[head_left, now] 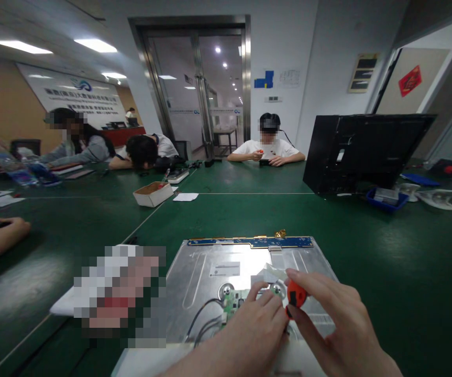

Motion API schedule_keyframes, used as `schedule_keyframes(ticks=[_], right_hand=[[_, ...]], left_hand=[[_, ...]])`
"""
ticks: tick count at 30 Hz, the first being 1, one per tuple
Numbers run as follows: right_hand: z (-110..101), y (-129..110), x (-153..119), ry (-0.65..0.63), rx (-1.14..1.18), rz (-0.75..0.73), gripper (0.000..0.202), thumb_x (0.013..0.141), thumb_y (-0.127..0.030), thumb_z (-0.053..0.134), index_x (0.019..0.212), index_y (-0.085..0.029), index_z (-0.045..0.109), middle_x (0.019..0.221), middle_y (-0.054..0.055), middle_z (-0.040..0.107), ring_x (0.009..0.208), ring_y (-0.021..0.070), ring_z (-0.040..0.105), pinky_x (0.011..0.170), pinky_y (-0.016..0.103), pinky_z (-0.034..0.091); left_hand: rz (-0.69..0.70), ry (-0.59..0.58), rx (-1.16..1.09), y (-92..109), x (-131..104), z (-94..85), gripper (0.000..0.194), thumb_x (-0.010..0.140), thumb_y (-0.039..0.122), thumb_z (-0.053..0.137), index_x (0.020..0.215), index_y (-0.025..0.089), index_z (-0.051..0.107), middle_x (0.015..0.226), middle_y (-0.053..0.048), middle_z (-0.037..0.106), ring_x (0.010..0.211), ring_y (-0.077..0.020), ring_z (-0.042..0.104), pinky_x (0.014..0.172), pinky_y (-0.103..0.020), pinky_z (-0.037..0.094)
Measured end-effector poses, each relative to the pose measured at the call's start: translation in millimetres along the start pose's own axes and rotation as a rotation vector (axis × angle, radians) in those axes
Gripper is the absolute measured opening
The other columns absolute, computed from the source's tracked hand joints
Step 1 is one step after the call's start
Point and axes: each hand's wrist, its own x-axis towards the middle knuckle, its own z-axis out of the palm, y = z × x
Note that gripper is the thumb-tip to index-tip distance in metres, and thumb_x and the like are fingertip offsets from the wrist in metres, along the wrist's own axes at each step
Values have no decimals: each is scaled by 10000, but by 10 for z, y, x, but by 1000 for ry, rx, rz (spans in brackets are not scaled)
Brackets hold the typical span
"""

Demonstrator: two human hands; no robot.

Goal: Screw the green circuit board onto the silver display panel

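A silver metal panel (194, 272) lies on the green table, with a blue circuit strip (249, 242) along its far edge. On its near part sits a green circuit board (231, 301), with black cables at its left. My left hand (255, 319) rests over the board's right side, fingers bent down; what is under the fingertips is hidden. Beside it, my right hand (339, 319) pinches an orange and black tool (296, 294) between thumb and forefinger. The tool's lower end is hidden. A piece of clear film (275, 271) stands up beyond my fingers.
To the left lies a white packet (64, 302), partly pixelated. A small open box (154, 195) and a white paper (185, 197) are farther off. A black monitor (359, 152) and blue tray (386, 199) stand at the right. Several people sit around the table; one person's hand (6, 234) is at far left.
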Motion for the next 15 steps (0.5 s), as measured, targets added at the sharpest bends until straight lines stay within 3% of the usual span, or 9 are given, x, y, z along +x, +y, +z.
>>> schedule_keyframes(ticks=[15], right_hand=[[-13, -7, 45, -6, -19, -30, 294, 977, -200, 477, 1256, -199, 572, 970, 57, 772, 844, 158, 755, 674, 238, 577]], left_hand=[[-3, -18, -13, -2, -1, 10, 263, 1018, 291, 461, 1199, 159, 599, 1262, -116, 648, 1229, -300, 555, 1160, -539, 254]])
